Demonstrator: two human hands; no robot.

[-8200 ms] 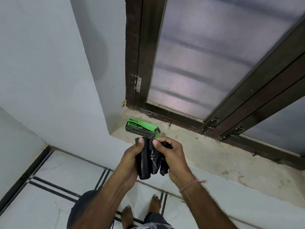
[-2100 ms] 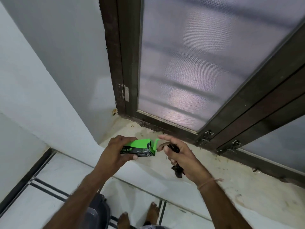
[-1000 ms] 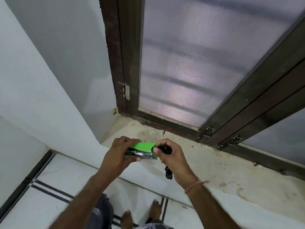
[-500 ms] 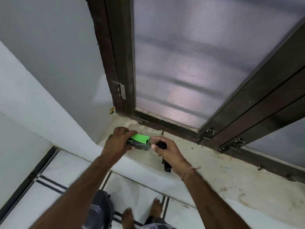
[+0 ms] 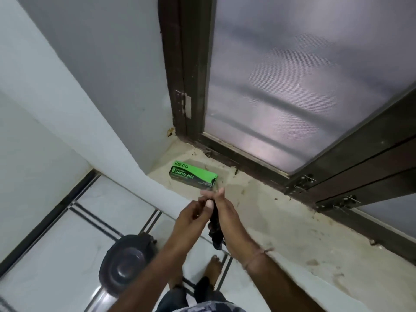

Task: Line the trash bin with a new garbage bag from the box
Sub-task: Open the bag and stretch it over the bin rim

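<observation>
A green and black garbage bag box (image 5: 193, 178) lies flat on the stone window ledge (image 5: 292, 230), near the corner by the wall. Just in front of it, a folded black garbage bag (image 5: 215, 228) hangs between my two hands. My right hand (image 5: 227, 218) pinches the top of the bag and its palm covers one side. My left hand (image 5: 191, 218) pinches the same top edge from the other side. Down on the floor below my left forearm stands a dark round trash bin (image 5: 126, 260), seen from above with its inside bare.
A dark wooden frame with frosted glass (image 5: 292, 86) rises behind the ledge. A white wall (image 5: 67, 97) meets the ledge on the left. Pale floor tiles with dark stripes (image 5: 90, 221) surround the bin. My bare foot (image 5: 213, 269) stands right of the bin.
My left hand let go of the box, which now lies on the ledge, and came over to the bag. Both hands pulled back from the box with the bag.
</observation>
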